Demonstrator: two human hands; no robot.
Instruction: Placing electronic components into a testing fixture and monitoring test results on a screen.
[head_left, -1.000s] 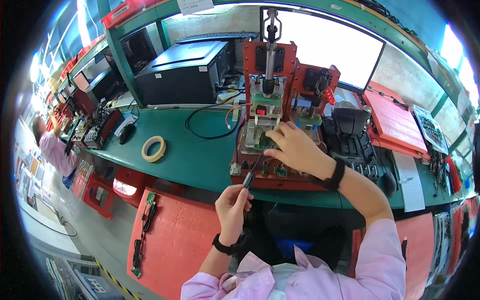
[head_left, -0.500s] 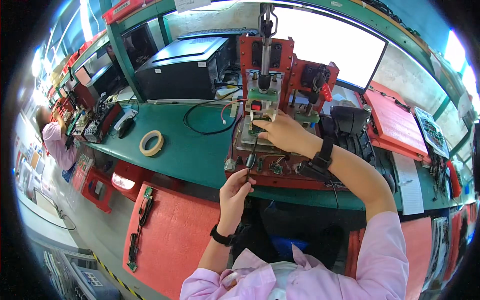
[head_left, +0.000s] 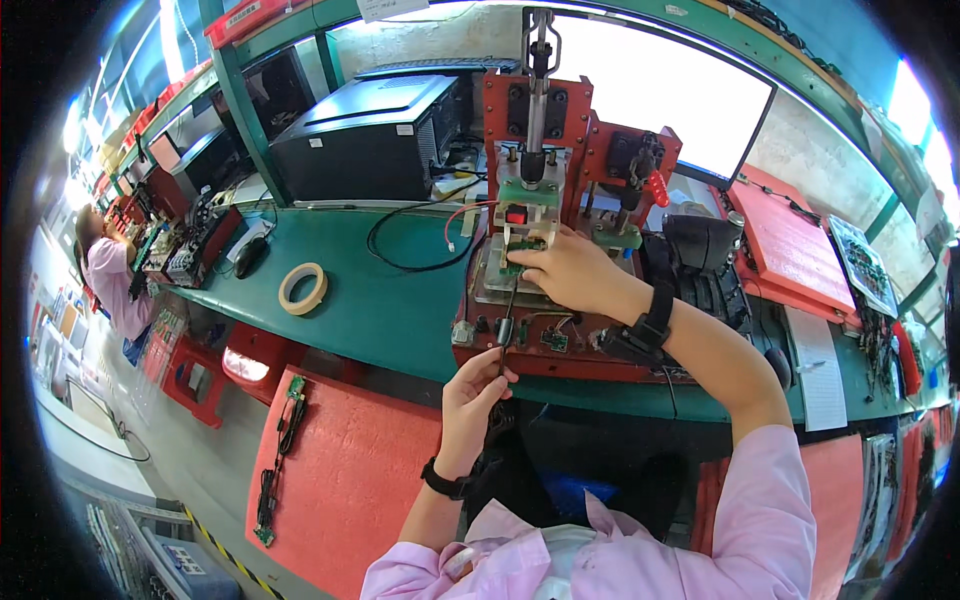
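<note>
My left hand [head_left: 468, 410] is closed, pinching a black cable [head_left: 501, 366] just below its thick black cylinder [head_left: 504, 331]. From there the cable runs up to a small green circuit board [head_left: 524, 244] in the clamp fixture [head_left: 537, 112], a red frame with an upright metal plunger. My right hand [head_left: 580, 276] reaches in from the right, thumb and fingers closed at the board; the fingertips are partly hidden. Above them sits a red switch [head_left: 516, 214]. Another small board [head_left: 554, 340] lies on the fixture's red base [head_left: 480, 352].
A tape roll [head_left: 303, 288] lies on the green bench [head_left: 375, 335], left of a loose black cable. Behind stand a black computer case [head_left: 350, 150] and a bright monitor [head_left: 660, 80]. A red foam sheet [head_left: 350, 480] holds a cabled board. Another person [head_left: 108, 265] sits far left.
My right fingers have drawn back slightly to the right at the board, the outstretched finger now bent. My left hand keeps its hold on the cable. The other person has shifted a little.
</note>
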